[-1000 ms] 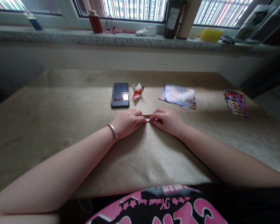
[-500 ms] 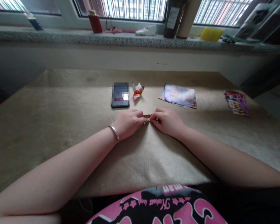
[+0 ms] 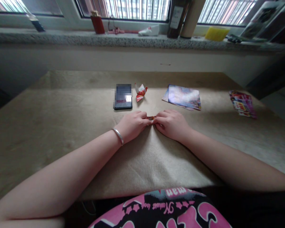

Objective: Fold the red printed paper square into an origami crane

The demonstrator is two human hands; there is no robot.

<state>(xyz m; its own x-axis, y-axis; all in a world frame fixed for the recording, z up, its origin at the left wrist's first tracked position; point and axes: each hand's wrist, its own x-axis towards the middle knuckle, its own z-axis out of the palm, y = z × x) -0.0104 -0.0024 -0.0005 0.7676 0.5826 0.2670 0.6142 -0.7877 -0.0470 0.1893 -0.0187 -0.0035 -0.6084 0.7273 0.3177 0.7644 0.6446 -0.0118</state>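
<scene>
Narrow red-and-gold folded wrapper strip (image 3: 151, 117) sits at the centre of the table, pinched between the two hands, with only a short glossy stretch showing between the fingertips. The left hand (image 3: 131, 126) is curled almost closed, its fingers bent over the strip's left end, and a smooth silver bangle (image 3: 118, 136) circles that wrist. The right hand (image 3: 172, 124) is curved in the same way, its fingertips meeting the strip's other end and nearly touching the left hand. Under both hands, a soft beige felt cloth (image 3: 61, 110) rises in a shallow ridge. Just beyond the left hand lie a black smartphone (image 3: 123, 96) with a pixelated screen and a small red-and-white folded wrapper figure (image 3: 141, 92) with pointed ends. Farther right are a loose stack of glossy purple-and-blue printed cards (image 3: 184, 97) and, near the cloth's right side, a pink printed paper bundle (image 3: 243, 104). A pink-and-black printed shirt (image 3: 161, 209) fills the bottom edge of the view. Past the table runs a speckled granite windowsill (image 3: 85, 37), holding a red cup (image 3: 97, 24), a dark labelled bottle (image 3: 177, 17), a tan cardboard tube (image 3: 192, 15) and a yellow sponge (image 3: 217, 34) before barred windows.
</scene>
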